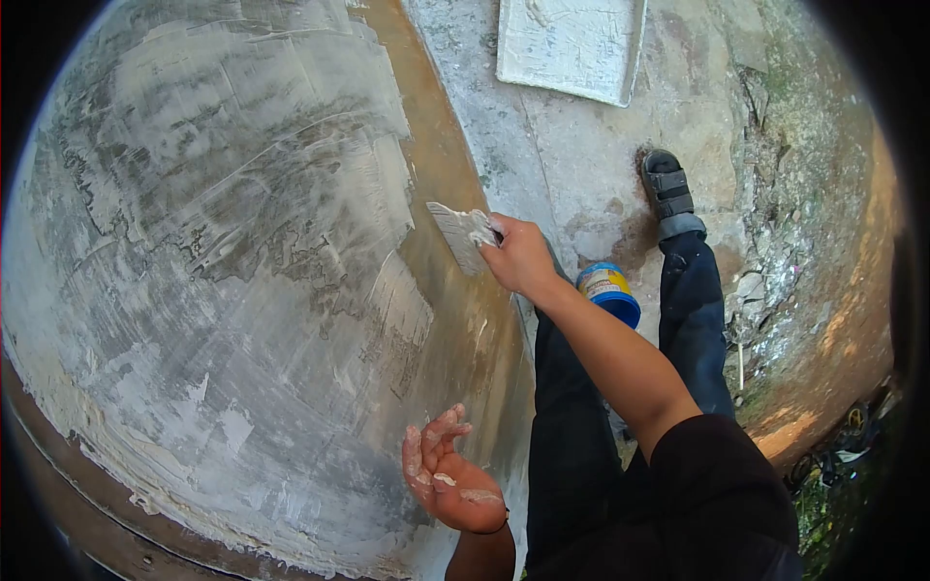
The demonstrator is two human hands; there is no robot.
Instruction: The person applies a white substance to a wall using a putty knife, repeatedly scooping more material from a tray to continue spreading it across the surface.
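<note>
White putty loads the putty knife, gripped by its handle in the right hand, blade against the wall at the edge of the skimmed patch. The left hand hangs open, palm smeared, holding nothing. Tilted too steeply, the blade could gouge the wet coat; a shifted foot might knock the blue tin.
</note>
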